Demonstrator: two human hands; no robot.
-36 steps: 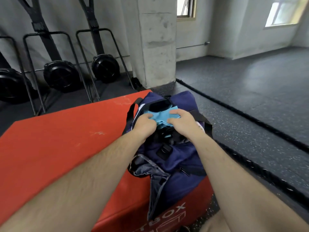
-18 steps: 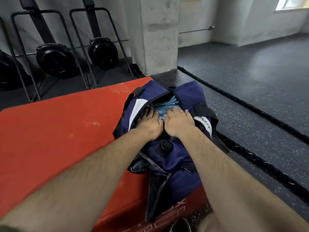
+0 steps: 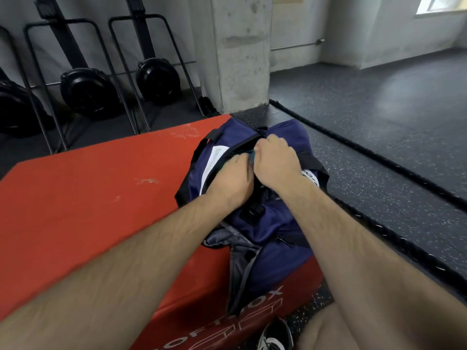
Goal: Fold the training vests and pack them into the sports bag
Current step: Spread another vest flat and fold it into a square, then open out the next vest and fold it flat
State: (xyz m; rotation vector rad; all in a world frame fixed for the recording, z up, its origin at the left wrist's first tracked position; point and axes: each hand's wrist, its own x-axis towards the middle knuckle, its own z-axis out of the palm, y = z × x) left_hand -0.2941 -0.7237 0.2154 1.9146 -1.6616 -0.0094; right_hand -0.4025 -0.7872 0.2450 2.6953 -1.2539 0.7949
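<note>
A navy sports bag (image 3: 267, 238) lies on the right end of a red soft box (image 3: 101, 210), its top zip open. Only a sliver of the teal training vest (image 3: 251, 158) shows in the opening, between my two hands. My left hand (image 3: 231, 179) reaches into the opening with fingers extended, pressing down on the vest; its fingertips are hidden inside. My right hand (image 3: 275, 162) sits over the far side of the opening with fingers curled tight at the vest's edge. The rest of the vest is hidden inside the bag.
Beyond the box stand black machines with flywheels (image 3: 88, 92) on metal frames against the wall, and a concrete pillar (image 3: 240, 54). A thick black rope (image 3: 379, 160) runs across the dark rubber floor on the right. My shoe (image 3: 274, 337) is at the box's front.
The vest went from held above the opening to pushed down inside the bag. My right hand changed from flat pressing to curled fingers, and the opening has narrowed over the vest.
</note>
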